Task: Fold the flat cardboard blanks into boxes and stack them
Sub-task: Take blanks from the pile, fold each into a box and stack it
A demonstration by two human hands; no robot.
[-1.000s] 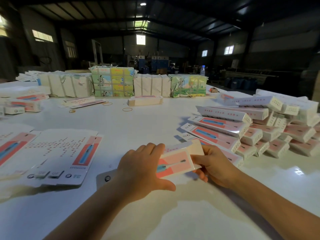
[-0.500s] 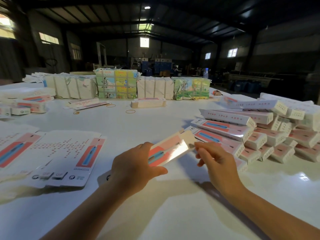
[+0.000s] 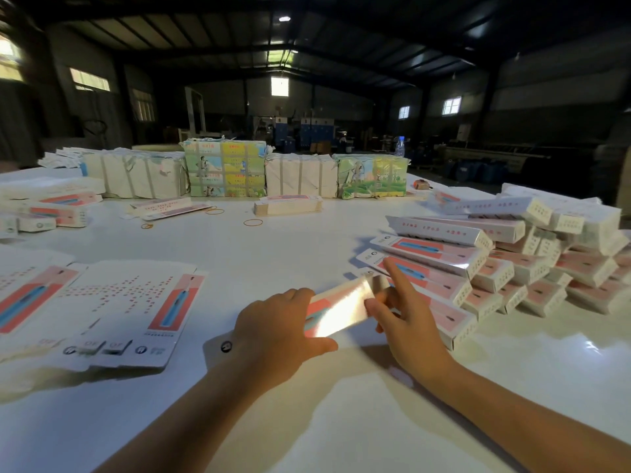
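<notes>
- Leftmost, flat blanks (image 3: 112, 312) lie by the table's (image 3: 307, 244) left edge.
- Near the front edge, the left hand (image 3: 273, 331) grips a half-formed box (image 3: 336, 310).
- Beside it, the right hand (image 3: 406, 317), fingers loosely spread, touches its end flap and may crease it.
- Finished boxes (image 3: 495, 264) stack rightward; a careless nudge could topple them.

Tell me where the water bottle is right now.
In the head view, the water bottle stands far back on the right, beyond the table's far edge, just behind the illustrated bundle at the right end of the row.
</notes>
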